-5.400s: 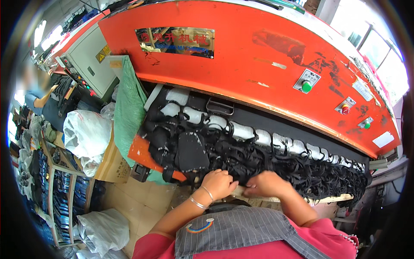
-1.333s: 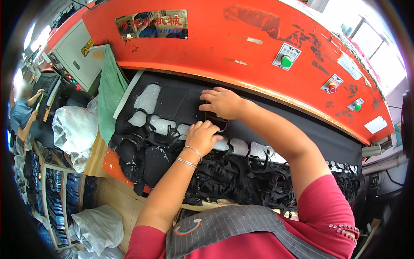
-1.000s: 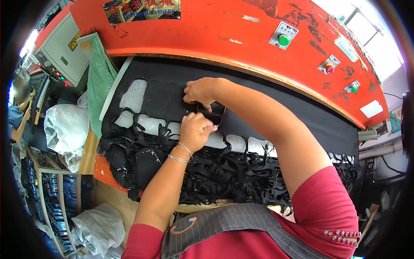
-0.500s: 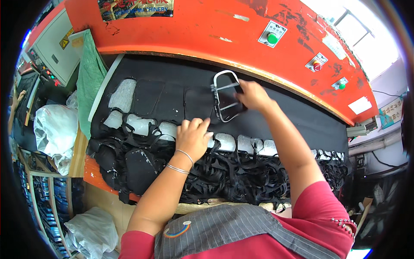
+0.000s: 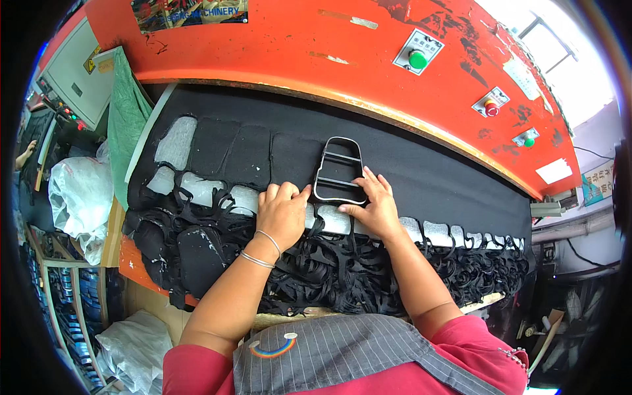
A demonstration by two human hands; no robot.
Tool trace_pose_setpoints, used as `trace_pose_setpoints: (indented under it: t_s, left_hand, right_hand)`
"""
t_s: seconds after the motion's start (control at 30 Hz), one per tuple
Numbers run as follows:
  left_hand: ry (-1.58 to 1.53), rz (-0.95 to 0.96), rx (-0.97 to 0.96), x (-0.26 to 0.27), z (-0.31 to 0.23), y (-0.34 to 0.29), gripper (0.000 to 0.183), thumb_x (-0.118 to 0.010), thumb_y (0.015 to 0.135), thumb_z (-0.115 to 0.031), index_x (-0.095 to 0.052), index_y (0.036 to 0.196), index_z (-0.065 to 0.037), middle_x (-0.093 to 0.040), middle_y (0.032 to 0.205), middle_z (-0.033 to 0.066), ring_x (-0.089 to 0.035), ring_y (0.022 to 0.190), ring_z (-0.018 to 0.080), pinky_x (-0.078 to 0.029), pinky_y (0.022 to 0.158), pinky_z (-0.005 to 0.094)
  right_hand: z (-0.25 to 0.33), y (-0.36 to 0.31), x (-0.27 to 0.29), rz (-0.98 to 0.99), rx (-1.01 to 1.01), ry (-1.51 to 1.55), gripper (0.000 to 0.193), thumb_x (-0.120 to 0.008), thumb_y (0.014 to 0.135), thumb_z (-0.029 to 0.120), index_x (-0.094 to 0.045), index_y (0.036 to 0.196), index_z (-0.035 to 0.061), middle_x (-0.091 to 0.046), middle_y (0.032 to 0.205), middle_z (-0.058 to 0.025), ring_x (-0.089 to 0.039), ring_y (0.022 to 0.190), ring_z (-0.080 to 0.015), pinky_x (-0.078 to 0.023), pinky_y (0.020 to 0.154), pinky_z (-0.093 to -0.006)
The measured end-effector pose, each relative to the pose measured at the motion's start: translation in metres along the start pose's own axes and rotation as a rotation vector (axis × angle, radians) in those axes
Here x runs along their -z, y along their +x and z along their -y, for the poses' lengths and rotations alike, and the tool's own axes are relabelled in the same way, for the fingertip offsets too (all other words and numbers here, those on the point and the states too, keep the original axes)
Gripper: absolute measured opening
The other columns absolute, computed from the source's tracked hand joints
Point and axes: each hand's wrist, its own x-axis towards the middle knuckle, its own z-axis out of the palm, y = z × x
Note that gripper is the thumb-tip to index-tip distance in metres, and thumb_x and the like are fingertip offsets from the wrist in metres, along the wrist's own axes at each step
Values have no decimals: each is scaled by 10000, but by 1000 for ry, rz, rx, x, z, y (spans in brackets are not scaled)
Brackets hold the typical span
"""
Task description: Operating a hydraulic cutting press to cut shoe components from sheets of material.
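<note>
One metal cutting frame [image 5: 338, 171], dark, rounded, with two crossbars, lies flat on the black counter [image 5: 428, 178]. Right hand [image 5: 373, 209] rests spread against it; left hand [image 5: 283, 212] presses flat beside it, fingers together.

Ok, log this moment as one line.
left hand: flat on black fabric | right hand: touching metal cutting die | die: lying flat on fabric | behind: orange press

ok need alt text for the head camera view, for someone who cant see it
A person's left hand and right hand press a metal cutting frame flat on black fabric laid across the bed of a big orange machine. Black cut scraps pile at the near edge, with a green cloth hanging to the left.
</note>
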Motion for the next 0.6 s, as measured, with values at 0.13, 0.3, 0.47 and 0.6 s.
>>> trace_pose_setpoints:
  t_s: [0.13, 0.3, 0.47, 0.6]
  left_hand:
    - [2, -16, -1, -3, 1, 0, 339, -596, 834, -137, -672, 1165, -142, -517, 919, 18, -463, 912, 239, -372, 811, 369]
    - [81, -12, -38, 3, -5, 4, 306, -567, 865, -168, -677, 1150, -170, -526, 906, 4, -477, 916, 231, -391, 820, 373]
    - [119, 137, 9, 6, -13, 3, 385, -586, 850, -170, -625, 1233, -162, -543, 991, 35, -483, 964, 267, -392, 866, 388]
    - [68, -224, 9, 17, -33, 26, 512, -641, 814, -121, -527, 1311, -83, -554, 1104, 138, -473, 1028, 335, -381, 929, 421]
  right_hand:
    - [3, 0, -4, -64, 25, -19, 583, -790, 673, 432, -635, 1063, 26, -555, 1279, -245, -446, 1306, -324, -278, 1101, -459]
    - [0, -1, -3, -102, 39, -36, 587, -773, 688, 449, -630, 1073, 30, -558, 1275, -243, -459, 1295, -316, -282, 1098, -462]
    - [-3, -19, 36, -178, 1, 134, 728, -799, 689, 423, -548, 1248, 31, -521, 1320, -235, -440, 1304, -339, -322, 1090, -460]
    - [-42, -31, 143, -786, -20, 394, 652, -766, 786, 326, -513, 1310, 31, -501, 1356, -147, -446, 1285, -267, -385, 1043, -386]
